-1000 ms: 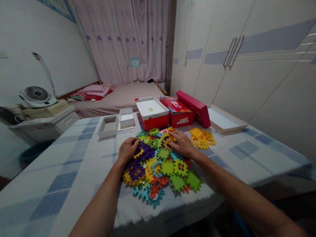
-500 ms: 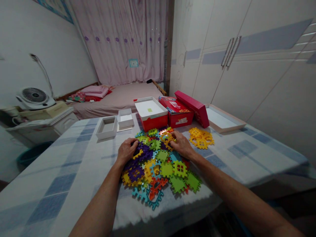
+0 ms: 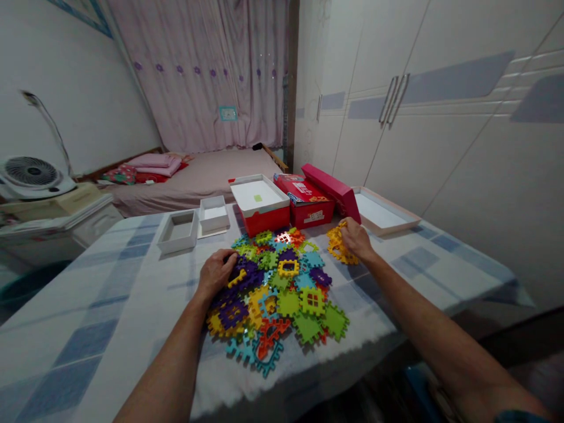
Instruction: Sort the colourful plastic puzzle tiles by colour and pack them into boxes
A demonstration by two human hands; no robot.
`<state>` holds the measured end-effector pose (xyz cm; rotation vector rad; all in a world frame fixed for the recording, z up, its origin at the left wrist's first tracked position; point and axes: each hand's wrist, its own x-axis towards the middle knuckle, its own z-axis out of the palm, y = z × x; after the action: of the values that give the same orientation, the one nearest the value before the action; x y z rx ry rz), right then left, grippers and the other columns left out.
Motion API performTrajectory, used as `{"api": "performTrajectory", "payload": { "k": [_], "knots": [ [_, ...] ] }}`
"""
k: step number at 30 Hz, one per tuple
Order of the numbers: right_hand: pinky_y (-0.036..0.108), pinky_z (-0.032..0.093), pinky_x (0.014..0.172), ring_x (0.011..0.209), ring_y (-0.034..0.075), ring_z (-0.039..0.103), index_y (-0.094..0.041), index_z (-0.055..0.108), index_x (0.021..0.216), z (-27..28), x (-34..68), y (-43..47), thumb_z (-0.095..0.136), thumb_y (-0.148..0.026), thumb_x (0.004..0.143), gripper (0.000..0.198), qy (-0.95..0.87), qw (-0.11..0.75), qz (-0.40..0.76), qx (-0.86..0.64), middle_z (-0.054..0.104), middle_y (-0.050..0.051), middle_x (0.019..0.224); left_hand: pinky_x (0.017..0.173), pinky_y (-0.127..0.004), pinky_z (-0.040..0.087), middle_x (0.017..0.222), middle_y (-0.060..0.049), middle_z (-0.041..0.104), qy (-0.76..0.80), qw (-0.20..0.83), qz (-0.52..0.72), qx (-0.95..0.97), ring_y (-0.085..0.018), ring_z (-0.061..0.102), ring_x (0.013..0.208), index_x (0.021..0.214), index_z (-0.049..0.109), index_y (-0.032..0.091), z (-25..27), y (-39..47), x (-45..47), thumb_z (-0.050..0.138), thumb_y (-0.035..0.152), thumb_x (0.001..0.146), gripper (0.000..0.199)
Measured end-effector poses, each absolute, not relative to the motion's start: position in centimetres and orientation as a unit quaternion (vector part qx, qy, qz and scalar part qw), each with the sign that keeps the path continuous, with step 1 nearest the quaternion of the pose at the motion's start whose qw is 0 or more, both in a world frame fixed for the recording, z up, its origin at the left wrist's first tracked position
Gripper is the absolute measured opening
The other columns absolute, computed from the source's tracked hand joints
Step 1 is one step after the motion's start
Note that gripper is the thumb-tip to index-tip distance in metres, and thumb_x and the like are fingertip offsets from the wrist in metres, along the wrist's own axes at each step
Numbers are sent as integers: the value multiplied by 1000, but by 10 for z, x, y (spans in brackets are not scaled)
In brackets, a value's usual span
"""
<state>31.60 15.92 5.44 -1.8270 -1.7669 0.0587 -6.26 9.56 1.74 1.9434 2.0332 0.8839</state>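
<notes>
A heap of interlocking plastic building pieces (image 3: 288,302) in green, purple, yellow, orange and blue lies in front of me. My left hand (image 3: 217,271) rests at the heap's left edge, against the purple pieces (image 3: 249,273), its fingers curled; their tips are hidden. A small yellow piece (image 3: 237,278) lies on the purple ones. To the right of the heap, my right hand (image 3: 356,238) is closed on a yellow building piece (image 3: 341,225). It is over a smaller, separate pile of yellow pieces (image 3: 341,252), which the hand partly covers.
Behind the heap stand a red box with a white tray (image 3: 259,197), a red printed box (image 3: 308,202) and a leaning pink-red lid (image 3: 332,191). A shallow tray (image 3: 383,211) lies at right. Two small white boxes, one grey inside (image 3: 178,232), sit at left.
My right hand has moved right from the heap to the yellow pile, carrying a yellow piece. The left hand stays at the heap's left edge. The whole view has shifted slightly.
</notes>
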Motion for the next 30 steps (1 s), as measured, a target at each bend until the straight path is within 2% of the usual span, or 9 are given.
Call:
{"api": "performTrajectory", "payload": {
  "k": [3, 5, 8, 11, 14, 19, 24, 27, 30],
  "knots": [
    [43, 40, 89, 110, 30, 50, -11, 57, 114, 58, 320, 153, 43, -13, 80, 37, -662, 264, -46, -700, 58, 19, 115, 92, -32, 45, 108, -6, 70, 690, 97, 300, 651, -22, 62, 103, 98, 69, 21, 17, 95, -62, 40, 43, 83, 40],
    [45, 38, 93, 114, 31, 48, -12, 57, 117, 59, 307, 141, 46, -14, 81, 38, -710, 271, -57, -647, 56, 18, 119, 92, -32, 45, 108, -6, 70, 692, 96, 299, 650, -22, 62, 102, 99, 69, 22, 17, 95, -62, 40, 43, 84, 39],
    [39, 38, 96, 110, 25, 51, -17, 59, 116, 59, 274, 118, 52, -26, 86, 33, -829, 264, 24, -493, 60, 12, 117, 92, -32, 45, 108, -5, 70, 692, 93, 296, 652, -21, 62, 102, 99, 69, 22, 18, 95, -62, 40, 43, 84, 39],
    [37, 40, 91, 108, 23, 53, -21, 59, 119, 56, 242, 98, 60, -44, 84, 42, -881, 212, 80, -415, 61, 9, 116, 92, -31, 45, 107, -5, 70, 690, 91, 298, 653, -21, 62, 102, 98, 70, 23, 18, 94, -62, 40, 42, 84, 38],
    [38, 40, 86, 104, 24, 55, -23, 61, 117, 52, 224, 88, 62, -49, 82, 44, -883, 175, 54, -433, 61, 9, 112, 91, -31, 45, 106, -4, 71, 689, 92, 301, 653, -20, 62, 100, 98, 70, 23, 18, 94, -62, 41, 42, 84, 37],
    [33, 37, 82, 94, 20, 57, -24, 65, 109, 50, 217, 85, 45, -40, 94, 29, -881, 179, -11, -437, 65, 7, 100, 90, -31, 45, 106, -5, 71, 689, 91, 301, 653, -20, 62, 99, 99, 70, 22, 17, 95, -62, 41, 42, 84, 38],
    [28, 36, 68, 77, 17, 59, -20, 63, 91, 54, 219, 93, 32, -31, 98, 33, -829, 222, -41, -512, 67, 7, 88, 91, -31, 45, 106, -6, 70, 691, 93, 300, 652, -21, 62, 101, 99, 70, 21, 17, 95, -62, 41, 42, 84, 39],
    [27, 33, 61, 70, 16, 59, -21, 62, 88, 62, 233, 105, 30, -32, 98, 36, -776, 257, -33, -574, 67, 5, 81, 91, -31, 45, 106, -5, 70, 691, 89, 303, 650, -20, 62, 100, 99, 70, 22, 17, 95, -61, 41, 42, 84, 37],
    [27, 32, 59, 67, 18, 58, -19, 64, 87, 70, 262, 120, 32, -32, 96, 36, -721, 251, -41, -645, 67, 7, 76, 92, -31, 45, 105, -6, 70, 687, 92, 317, 648, -21, 62, 101, 98, 70, 21, 17, 94, -59, 42, 40, 84, 37]
  ]
}}
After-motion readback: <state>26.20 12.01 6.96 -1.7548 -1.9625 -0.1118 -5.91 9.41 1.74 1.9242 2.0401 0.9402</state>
